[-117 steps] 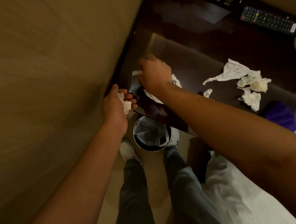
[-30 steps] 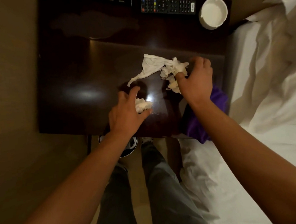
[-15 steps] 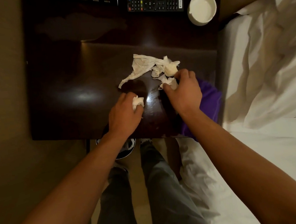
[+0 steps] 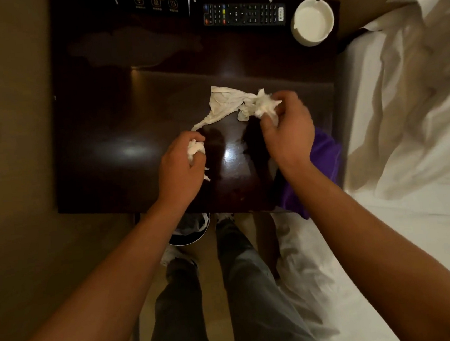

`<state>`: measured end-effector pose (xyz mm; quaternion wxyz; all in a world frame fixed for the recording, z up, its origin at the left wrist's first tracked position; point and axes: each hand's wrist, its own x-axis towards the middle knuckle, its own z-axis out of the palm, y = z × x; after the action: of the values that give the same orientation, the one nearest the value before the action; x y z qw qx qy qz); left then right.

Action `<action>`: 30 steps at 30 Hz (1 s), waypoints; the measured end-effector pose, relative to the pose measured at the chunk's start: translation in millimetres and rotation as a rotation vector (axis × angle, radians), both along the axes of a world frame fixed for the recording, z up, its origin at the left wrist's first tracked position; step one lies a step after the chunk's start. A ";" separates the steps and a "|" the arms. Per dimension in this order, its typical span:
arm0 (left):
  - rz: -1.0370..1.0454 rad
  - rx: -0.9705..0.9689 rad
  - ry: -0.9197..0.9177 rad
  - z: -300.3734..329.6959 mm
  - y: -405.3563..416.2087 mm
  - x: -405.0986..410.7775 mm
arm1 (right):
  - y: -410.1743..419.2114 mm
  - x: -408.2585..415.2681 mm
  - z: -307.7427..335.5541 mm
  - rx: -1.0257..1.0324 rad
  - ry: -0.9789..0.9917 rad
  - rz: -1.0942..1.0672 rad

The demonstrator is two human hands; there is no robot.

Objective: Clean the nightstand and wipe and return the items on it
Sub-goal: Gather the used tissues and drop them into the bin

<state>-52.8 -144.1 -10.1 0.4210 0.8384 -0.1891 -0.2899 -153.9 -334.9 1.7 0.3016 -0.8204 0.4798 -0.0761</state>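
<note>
The dark glossy nightstand (image 4: pixel 109 126) fills the upper middle of the head view. My left hand (image 4: pixel 179 169) holds a small crumpled tissue wad (image 4: pixel 195 148) above the front part of the top. My right hand (image 4: pixel 288 131) grips a bunch of crumpled tissues (image 4: pixel 264 104). A longer white tissue (image 4: pixel 225 104) trails from that bunch to the left across the wood. At the back lie a black remote control (image 4: pixel 244 16) and a round white ashtray (image 4: pixel 312 21). A purple cloth (image 4: pixel 324 160) lies at the front right corner, partly under my right wrist.
A black card stand (image 4: pixel 155 1) with icons sits at the back edge. A round waste bin (image 4: pixel 189 228) stands on the floor below the front edge, partly hidden by my left forearm. The white bed (image 4: pixel 406 125) borders the nightstand on the right; a tan wall is on the left.
My right hand has closed on the tissue pile and lifted it slightly. The left hand keeps its tissue wad near the front. Earlier both hands worked at the left corner above the bin.
</note>
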 end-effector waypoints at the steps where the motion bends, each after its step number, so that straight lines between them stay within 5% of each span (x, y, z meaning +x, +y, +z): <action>1: 0.013 -0.003 0.004 0.4 0.3 1.0 | -5.3 5.7 -1.5 -0.032 0.030 0.009; 16: 0.091 -0.005 0.023 4.1 9.0 14.6 | 9.1 63.8 -49.4 -0.239 0.284 0.289; 30: 0.227 0.023 0.152 2.6 16.8 14.2 | 2.1 57.5 -39.8 -0.169 0.079 0.347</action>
<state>-38.7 -127.3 -7.6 0.4546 0.8348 -0.0570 -0.3053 -96.4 -332.8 -38.1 0.2213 -0.9155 0.3347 -0.0309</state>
